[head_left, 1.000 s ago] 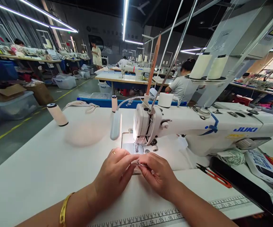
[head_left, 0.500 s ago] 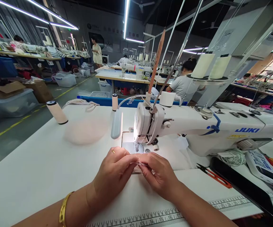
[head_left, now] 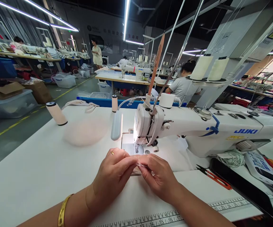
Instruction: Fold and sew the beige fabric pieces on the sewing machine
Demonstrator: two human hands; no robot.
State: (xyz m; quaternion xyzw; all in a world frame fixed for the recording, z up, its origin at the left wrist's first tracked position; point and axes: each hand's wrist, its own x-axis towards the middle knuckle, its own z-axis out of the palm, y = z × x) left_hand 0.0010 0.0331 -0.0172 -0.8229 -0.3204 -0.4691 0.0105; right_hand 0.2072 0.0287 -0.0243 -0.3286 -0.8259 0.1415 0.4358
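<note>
My left hand [head_left: 114,175] and my right hand [head_left: 159,176] meet fingertip to fingertip just in front of the needle plate [head_left: 133,148] of a white JUKI sewing machine [head_left: 198,129]. Between the pinched fingers sits a small, thin, clear piece [head_left: 139,164]; what it is cannot be made out. A ring is on my left hand and a gold bangle [head_left: 62,211] on that wrist. Both hands hover over the white table [head_left: 32,176].
A cream thread cone [head_left: 56,113] lies tilted at the table's far left, a pale round fabric piece [head_left: 85,132] beside it. Red-handled snips [head_left: 213,176] lie to the right of my hands. A printed ruler [head_left: 162,217] runs along the near edge. A person [head_left: 183,85] sits beyond the machine.
Both hands stay pinched together at the same spot; the view has shifted only slightly.
</note>
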